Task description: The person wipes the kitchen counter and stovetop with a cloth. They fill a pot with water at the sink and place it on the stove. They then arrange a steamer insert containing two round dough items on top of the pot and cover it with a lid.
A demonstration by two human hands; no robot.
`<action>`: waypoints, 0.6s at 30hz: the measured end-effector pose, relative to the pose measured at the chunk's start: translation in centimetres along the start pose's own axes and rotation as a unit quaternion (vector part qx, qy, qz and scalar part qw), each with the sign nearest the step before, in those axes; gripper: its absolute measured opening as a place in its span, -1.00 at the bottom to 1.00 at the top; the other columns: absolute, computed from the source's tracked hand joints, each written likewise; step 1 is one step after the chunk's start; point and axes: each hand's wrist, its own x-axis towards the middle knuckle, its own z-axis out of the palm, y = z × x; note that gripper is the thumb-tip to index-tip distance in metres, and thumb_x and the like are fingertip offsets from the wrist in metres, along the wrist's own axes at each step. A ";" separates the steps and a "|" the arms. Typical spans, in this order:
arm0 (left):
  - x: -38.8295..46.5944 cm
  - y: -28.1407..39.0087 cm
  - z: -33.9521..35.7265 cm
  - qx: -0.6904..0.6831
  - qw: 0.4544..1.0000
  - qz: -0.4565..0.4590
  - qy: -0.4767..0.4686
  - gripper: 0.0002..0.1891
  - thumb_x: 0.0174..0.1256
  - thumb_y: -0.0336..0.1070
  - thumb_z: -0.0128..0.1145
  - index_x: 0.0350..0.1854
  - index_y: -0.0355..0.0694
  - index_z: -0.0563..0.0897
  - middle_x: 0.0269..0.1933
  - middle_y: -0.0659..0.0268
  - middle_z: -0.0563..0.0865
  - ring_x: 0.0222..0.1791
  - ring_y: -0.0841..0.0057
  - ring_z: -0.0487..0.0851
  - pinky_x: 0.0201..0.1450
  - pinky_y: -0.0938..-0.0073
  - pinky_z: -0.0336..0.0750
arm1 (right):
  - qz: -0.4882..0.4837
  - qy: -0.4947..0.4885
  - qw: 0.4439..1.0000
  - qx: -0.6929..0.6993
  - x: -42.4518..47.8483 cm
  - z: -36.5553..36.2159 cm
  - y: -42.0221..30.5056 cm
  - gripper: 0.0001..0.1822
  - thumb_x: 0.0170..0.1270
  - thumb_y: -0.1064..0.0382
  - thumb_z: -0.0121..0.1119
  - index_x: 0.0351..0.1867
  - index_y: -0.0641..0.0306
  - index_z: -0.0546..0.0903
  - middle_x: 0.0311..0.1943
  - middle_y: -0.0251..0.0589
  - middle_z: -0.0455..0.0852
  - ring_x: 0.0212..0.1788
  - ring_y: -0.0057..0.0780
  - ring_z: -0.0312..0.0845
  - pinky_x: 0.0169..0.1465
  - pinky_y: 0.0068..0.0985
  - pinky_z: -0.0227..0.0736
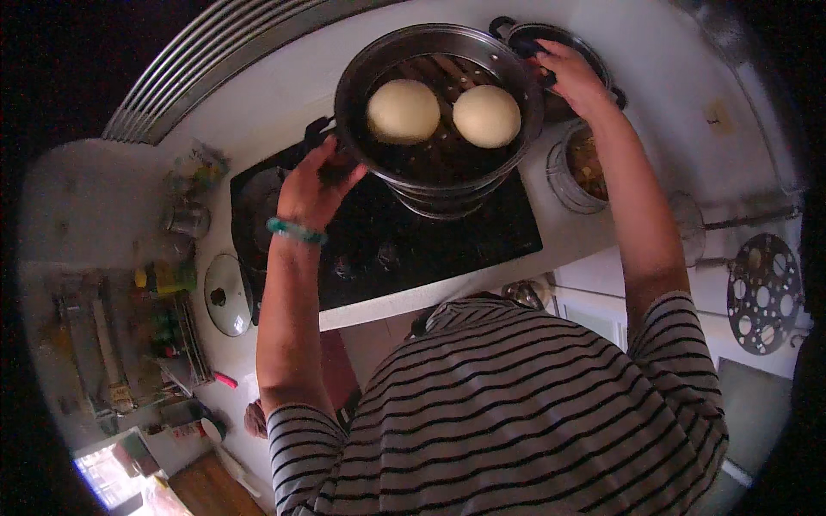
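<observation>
A metal steamer pot (pixel 445 177) stands over the black cooktop (pixel 413 258). Two round pale buns (pixel 403 111) (pixel 487 116) lie side by side on its perforated tray. My left hand (pixel 316 187), with a green bracelet at the wrist, is at the dark handle on the pot's left side, thumb and fingers around it. At the opposite side, my right hand (pixel 571 74) is closed around the other dark handle. The fingertips of both hands are partly hidden.
Behind my right hand is a dark pan (pixel 594 51) with two handles. A container with brown contents (pixel 587 161) stands right of the cooktop. A glass lid (pixel 228 295) leans at its left. A perforated round disc (pixel 765 293) is at the far right.
</observation>
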 end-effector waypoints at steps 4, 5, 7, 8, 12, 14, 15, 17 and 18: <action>3.0 -0.6 -1.8 0.092 0.993 0.013 -0.073 -0.75 0.28 -0.31 -0.04 -0.06 -0.30 0.48 -0.09 0.17 0.58 -0.11 0.30 0.56 -0.05 0.26 0.52 | 0.045 0.000 0.996 0.073 -0.8 -0.5 1.1 -0.55 0.26 0.18 -0.03 0.20 0.07 0.34 -0.20 -0.42 0.56 -0.13 -0.62 0.35 -0.01 -0.32 0.17; 3.4 -0.7 -1.6 0.115 0.991 0.009 -0.073 -0.75 0.30 -0.29 -0.06 -0.06 -0.30 0.48 -0.10 0.15 0.58 -0.12 0.28 0.56 -0.07 0.24 0.53 | 0.048 -0.003 0.996 0.074 -0.3 -1.0 2.3 -0.55 0.26 0.19 -0.03 0.21 0.07 0.33 -0.20 -0.40 0.56 -0.13 -0.61 0.35 0.00 -0.30 0.16; 4.2 -0.6 -1.0 0.151 0.986 -0.014 -0.072 -0.74 0.32 -0.26 -0.10 -0.05 -0.30 0.47 -0.12 0.13 0.58 -0.14 0.26 0.57 -0.09 0.21 0.54 | 0.057 -0.008 0.996 0.075 0.4 -1.3 3.8 -0.53 0.25 0.19 -0.02 0.22 0.09 0.31 -0.19 -0.38 0.56 -0.12 -0.58 0.35 0.02 -0.26 0.16; 4.4 -0.5 -0.9 0.165 0.983 -0.031 -0.070 -0.73 0.32 -0.26 -0.10 -0.04 -0.30 0.46 -0.12 0.13 0.58 -0.14 0.26 0.57 -0.08 0.21 0.54 | 0.056 -0.007 0.995 0.080 0.8 -1.6 4.4 -0.52 0.26 0.19 -0.02 0.22 0.09 0.30 -0.18 -0.37 0.56 -0.12 -0.57 0.36 0.03 -0.24 0.15; 4.2 -0.1 -1.6 0.210 0.974 -0.034 -0.080 -0.71 0.33 -0.23 -0.11 -0.02 -0.27 0.46 -0.11 0.16 0.57 -0.12 0.28 0.57 -0.08 0.19 0.54 | 0.071 0.016 0.996 0.060 -1.5 0.5 2.1 -0.53 0.26 0.19 -0.03 0.23 0.12 0.29 -0.16 -0.36 0.55 -0.13 -0.57 0.38 0.07 -0.19 0.12; 4.6 0.0 -1.9 0.111 0.988 -0.099 -0.032 -0.71 0.32 -0.22 -0.10 -0.02 -0.26 0.46 -0.10 0.18 0.57 -0.11 0.28 0.57 -0.07 0.19 0.53 | 0.079 0.029 0.995 0.044 -1.7 1.0 1.7 -0.53 0.27 0.20 -0.03 0.22 0.12 0.29 -0.15 -0.36 0.55 -0.13 -0.59 0.39 0.08 -0.20 0.12; 4.8 -0.2 -2.0 0.101 0.989 -0.099 -0.038 -0.71 0.32 -0.22 -0.08 -0.02 -0.26 0.46 -0.10 0.18 0.57 -0.11 0.29 0.57 -0.08 0.19 0.53 | 0.083 0.031 0.995 0.042 -1.3 0.7 2.5 -0.53 0.27 0.21 -0.04 0.22 0.12 0.29 -0.15 -0.37 0.55 -0.13 -0.60 0.39 0.08 -0.20 0.12; 4.7 -0.6 -2.4 0.080 0.991 -0.096 -0.043 -0.70 0.30 -0.20 -0.04 -0.01 -0.26 0.46 -0.09 0.19 0.56 -0.10 0.31 0.57 -0.09 0.19 0.54 | 0.088 0.018 0.995 0.041 -0.1 0.3 4.3 -0.53 0.27 0.22 -0.04 0.23 0.11 0.29 -0.14 -0.36 0.55 -0.13 -0.60 0.39 0.08 -0.21 0.12; 4.7 -0.9 -2.8 0.116 0.990 -0.063 -0.057 -0.70 0.29 -0.20 -0.02 -0.02 -0.25 0.47 -0.10 0.19 0.57 -0.11 0.31 0.57 -0.09 0.20 0.54 | 0.088 0.008 0.995 0.041 0.7 0.0 5.4 -0.53 0.27 0.22 -0.04 0.24 0.11 0.28 -0.14 -0.36 0.55 -0.12 -0.59 0.39 0.08 -0.20 0.12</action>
